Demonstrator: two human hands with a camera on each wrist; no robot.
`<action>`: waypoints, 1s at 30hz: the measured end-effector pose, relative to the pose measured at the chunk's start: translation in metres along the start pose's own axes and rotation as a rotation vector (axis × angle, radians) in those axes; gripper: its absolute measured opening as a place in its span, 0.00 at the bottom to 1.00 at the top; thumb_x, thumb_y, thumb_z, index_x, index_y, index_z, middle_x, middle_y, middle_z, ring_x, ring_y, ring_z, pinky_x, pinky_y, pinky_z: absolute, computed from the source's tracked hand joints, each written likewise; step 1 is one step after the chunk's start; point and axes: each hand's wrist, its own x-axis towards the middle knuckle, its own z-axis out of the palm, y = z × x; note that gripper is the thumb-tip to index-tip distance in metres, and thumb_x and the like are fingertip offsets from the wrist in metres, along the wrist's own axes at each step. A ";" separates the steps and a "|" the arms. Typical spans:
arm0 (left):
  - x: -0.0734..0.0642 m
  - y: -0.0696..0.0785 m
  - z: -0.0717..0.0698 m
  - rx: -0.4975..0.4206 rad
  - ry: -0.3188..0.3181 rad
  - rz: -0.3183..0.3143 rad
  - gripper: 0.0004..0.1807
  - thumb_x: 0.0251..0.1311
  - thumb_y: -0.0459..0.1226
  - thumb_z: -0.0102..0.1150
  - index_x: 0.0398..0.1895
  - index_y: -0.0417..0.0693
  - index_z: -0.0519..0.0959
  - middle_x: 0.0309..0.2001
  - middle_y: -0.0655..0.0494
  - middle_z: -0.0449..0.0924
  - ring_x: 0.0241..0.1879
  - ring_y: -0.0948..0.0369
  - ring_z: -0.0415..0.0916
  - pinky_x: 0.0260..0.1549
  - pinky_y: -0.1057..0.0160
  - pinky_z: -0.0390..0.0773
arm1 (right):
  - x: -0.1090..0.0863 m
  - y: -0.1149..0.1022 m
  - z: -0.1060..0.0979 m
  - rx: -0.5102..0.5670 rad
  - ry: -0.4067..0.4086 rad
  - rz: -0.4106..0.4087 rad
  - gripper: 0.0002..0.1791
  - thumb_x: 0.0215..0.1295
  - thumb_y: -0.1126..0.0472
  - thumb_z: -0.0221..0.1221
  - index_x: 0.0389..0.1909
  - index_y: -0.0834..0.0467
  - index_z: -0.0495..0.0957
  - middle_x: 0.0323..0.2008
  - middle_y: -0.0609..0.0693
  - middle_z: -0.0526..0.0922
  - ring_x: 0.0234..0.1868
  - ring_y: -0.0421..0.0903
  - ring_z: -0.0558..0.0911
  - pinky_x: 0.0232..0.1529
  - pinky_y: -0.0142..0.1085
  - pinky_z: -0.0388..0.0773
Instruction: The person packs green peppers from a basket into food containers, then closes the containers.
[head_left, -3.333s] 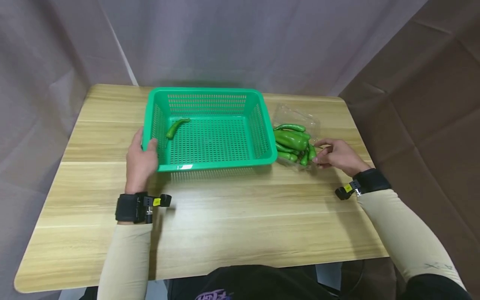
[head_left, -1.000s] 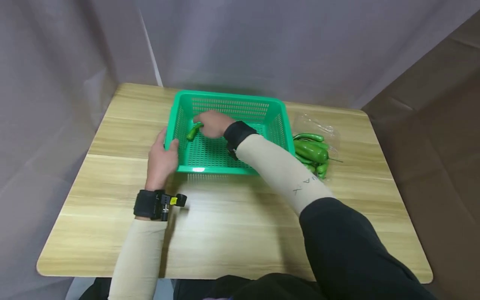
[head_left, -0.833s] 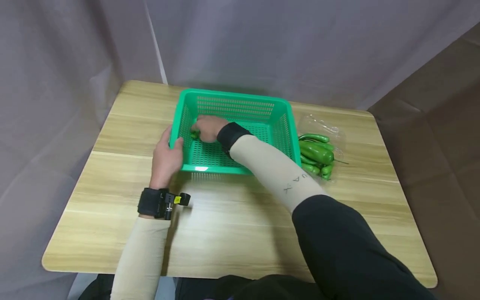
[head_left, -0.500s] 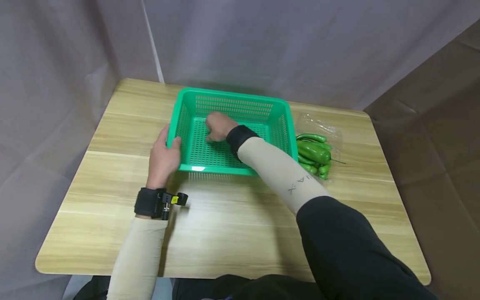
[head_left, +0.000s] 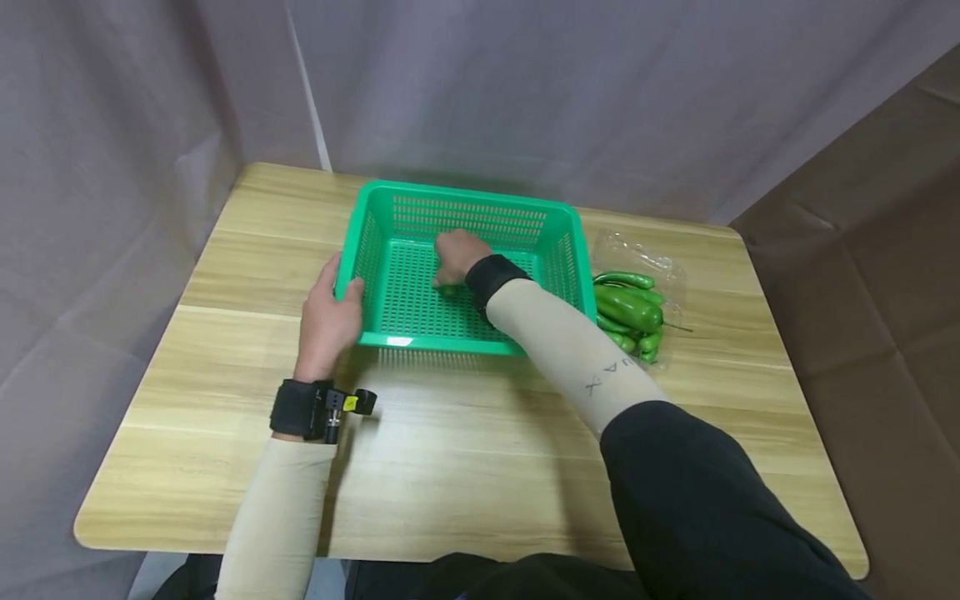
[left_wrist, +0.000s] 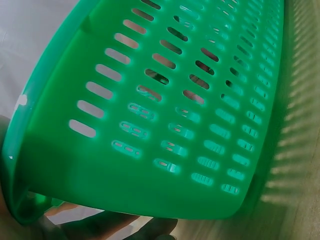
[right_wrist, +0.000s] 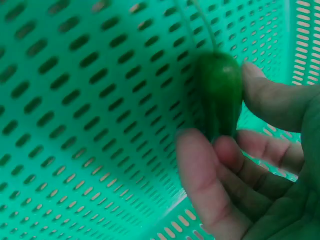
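My left hand (head_left: 327, 318) grips the left rim of a green plastic basket (head_left: 472, 343), thumb over the edge and fingers along the outside. In the left wrist view, its fingers (left_wrist: 100, 225) show below the perforated basket wall (left_wrist: 100, 180). Inside the basket, near the middle of the floor, my right hand (head_left: 459, 257) pinches a green pepper (head_left: 448, 291). The right wrist view shows this pepper (right_wrist: 218, 95) with its thin stem pointing up, the thumb on one side and the fingertips curled at its lower end.
Several green peppers (head_left: 630, 308) lie heaped in a clear plastic container (head_left: 645, 254) right of the basket, one stem sticking out rightward. The wooden table (head_left: 450, 475) meets a grey curtain (head_left: 480, 92) behind, with brown cloth (head_left: 862, 275) on the right.
My right hand has gone from the pepper heap into the basket, taken hold of the pepper lying at its left, and carried it rightward. The left hand keeps holding the rim.
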 end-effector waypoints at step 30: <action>-0.003 -0.005 -0.005 -0.030 0.008 -0.014 0.33 0.80 0.49 0.46 0.84 0.65 0.54 0.77 0.41 0.67 0.66 0.41 0.75 0.61 0.38 0.77 | -0.003 0.003 0.006 0.070 -0.132 0.119 0.13 0.73 0.69 0.51 0.55 0.60 0.74 0.40 0.53 0.74 0.34 0.48 0.70 0.35 0.39 0.68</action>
